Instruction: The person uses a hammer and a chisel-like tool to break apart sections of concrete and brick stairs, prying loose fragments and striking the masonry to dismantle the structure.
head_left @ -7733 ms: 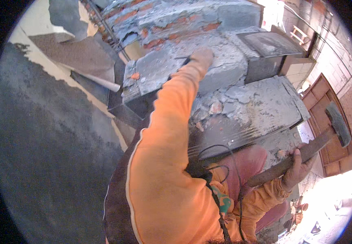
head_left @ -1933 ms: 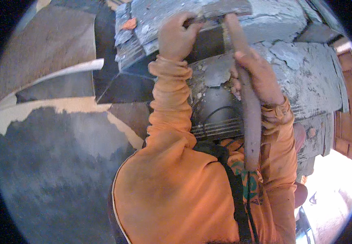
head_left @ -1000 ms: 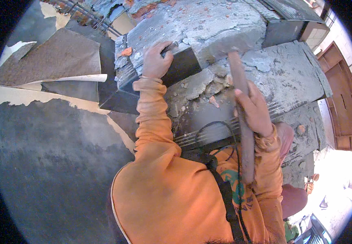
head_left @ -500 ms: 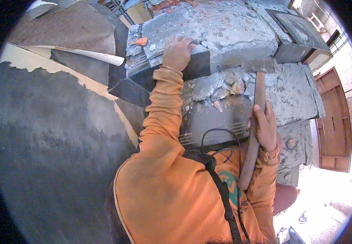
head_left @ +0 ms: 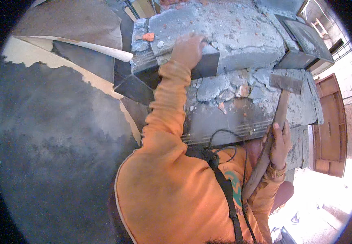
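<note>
A: Left hand (head_left: 188,49)?
B: Closed over the top edge of a grey concrete block (head_left: 208,36), fingers curled onto its dark front face. The orange sleeve (head_left: 165,110) runs up to it.

A: Right hand (head_left: 279,142)?
B: Wrapped around the wooden handle of a hammer (head_left: 279,107), about midway down. The hammer head sits on broken mortar rubble (head_left: 228,91) on the lower ledge (head_left: 224,122), just beside the block.

A: Other items?
B: A small orange brick chip (head_left: 148,36) lies on the block's left end. A brown wooden door (head_left: 330,126) stands at far right.
</note>
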A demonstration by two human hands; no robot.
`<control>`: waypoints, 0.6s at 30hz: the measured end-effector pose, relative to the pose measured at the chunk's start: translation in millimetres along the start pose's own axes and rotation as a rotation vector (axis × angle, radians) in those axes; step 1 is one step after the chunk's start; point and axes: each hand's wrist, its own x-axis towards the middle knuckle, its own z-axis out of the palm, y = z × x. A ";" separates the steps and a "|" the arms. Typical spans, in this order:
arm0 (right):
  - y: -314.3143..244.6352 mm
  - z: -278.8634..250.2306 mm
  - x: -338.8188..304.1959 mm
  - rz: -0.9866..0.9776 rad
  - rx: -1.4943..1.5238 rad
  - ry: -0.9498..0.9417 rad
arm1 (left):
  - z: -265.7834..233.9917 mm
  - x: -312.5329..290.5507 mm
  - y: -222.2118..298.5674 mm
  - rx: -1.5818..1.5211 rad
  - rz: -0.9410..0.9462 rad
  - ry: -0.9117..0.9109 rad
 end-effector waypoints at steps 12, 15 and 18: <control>13.2 -30.2 -46.5 -0.022 -0.126 0.222 | -8.4 11.6 21.7 -0.160 -0.015 0.271; 15.3 -31.3 -48.8 -0.037 -0.067 0.164 | -7.6 18.9 69.4 -0.339 0.262 0.473; 21.8 -38.5 -61.5 0.032 -0.018 0.194 | -4.9 9.6 119.4 -0.327 0.481 0.544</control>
